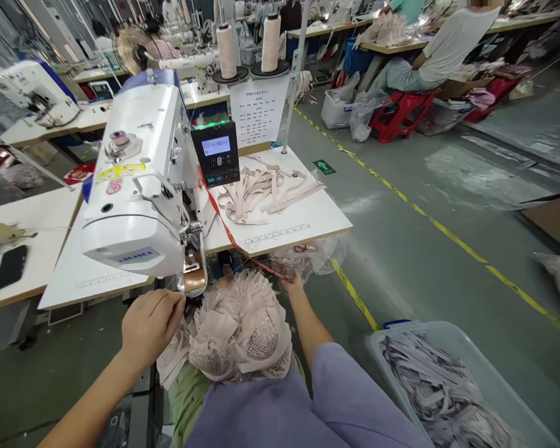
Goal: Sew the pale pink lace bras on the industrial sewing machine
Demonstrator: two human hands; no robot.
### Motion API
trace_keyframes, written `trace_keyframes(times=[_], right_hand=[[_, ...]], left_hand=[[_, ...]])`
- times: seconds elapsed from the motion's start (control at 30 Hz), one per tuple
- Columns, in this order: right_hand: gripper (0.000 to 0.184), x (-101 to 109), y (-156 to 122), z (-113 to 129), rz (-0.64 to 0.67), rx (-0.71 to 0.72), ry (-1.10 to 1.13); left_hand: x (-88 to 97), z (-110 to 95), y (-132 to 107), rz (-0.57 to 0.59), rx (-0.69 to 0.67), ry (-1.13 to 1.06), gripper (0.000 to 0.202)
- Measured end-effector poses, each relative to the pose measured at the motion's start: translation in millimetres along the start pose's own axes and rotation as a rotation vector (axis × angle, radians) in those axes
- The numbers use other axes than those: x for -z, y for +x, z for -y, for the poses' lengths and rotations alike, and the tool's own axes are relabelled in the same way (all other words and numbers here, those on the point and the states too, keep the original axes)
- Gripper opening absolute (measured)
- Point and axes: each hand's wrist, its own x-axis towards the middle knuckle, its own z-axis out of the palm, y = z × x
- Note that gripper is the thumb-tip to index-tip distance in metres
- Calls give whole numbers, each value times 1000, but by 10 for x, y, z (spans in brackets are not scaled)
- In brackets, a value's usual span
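My left hand (pixel 150 325) is closed in a pinch just below the needle area of a white sewing machine (pixel 135 168). What its fingertips hold is too small to make out. Lace-patterned beige bra pieces (pixel 242 330) lie heaped on my lap between both arms. Below the table's front edge is my right hand (pixel 291 281), its fingers curled by a clear plastic bag (pixel 326 252). A twisted red cord (pixel 228 233) runs from the machine down to these fingers; whatever they grip is partly hidden.
Beige straps (pixel 252 190) lie on the white tabletop (pixel 303 214) beside a control panel (pixel 215 152). Two thread cones (pixel 270 43) stand behind. A plastic bin (pixel 378 348) of grey strips sits at my right. A phone (pixel 10 267) rests at left. A co-worker (pixel 448 50) sits farther off.
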Motion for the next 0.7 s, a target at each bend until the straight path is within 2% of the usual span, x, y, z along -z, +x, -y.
trace_keyframes(times=[0.1, 0.17, 0.27, 0.37, 0.43, 0.5, 0.53, 0.6, 0.67, 0.7], right_hand=[[35, 531, -105, 311, -162, 152, -190], [37, 748, -203, 424, -236, 237, -312], [34, 865, -392, 447, -275, 349, -504], [32, 748, -709, 325, -220, 468, -680], [36, 549, -1032, 187, -68, 579, -825], [39, 275, -1441, 14, 257, 640, -986], [36, 122, -1662, -83, 451, 553, -1006], [35, -189, -2083, -295, 776, 248, -964], [38, -462, -2406, -509, 954, 18, -887], [38, -570, -2515, -607, 995, -82, -835]], left_hand=[[-90, -2, 10, -27, 13, -14, 18], [-151, -23, 26, -52, 14, -15, 20], [-208, -72, 43, -73, 40, 4, 19], [-214, -118, 44, -76, 96, 21, 17], [-207, -139, 41, -70, 133, 6, 14], [-202, -154, 42, -58, 173, -17, 12], [-201, -161, 45, -54, 192, -28, 10], [-197, -179, 56, -50, 229, -53, 8], [-186, -201, 72, -50, 267, -86, 7], [-178, -213, 81, -51, 288, -100, 7]])
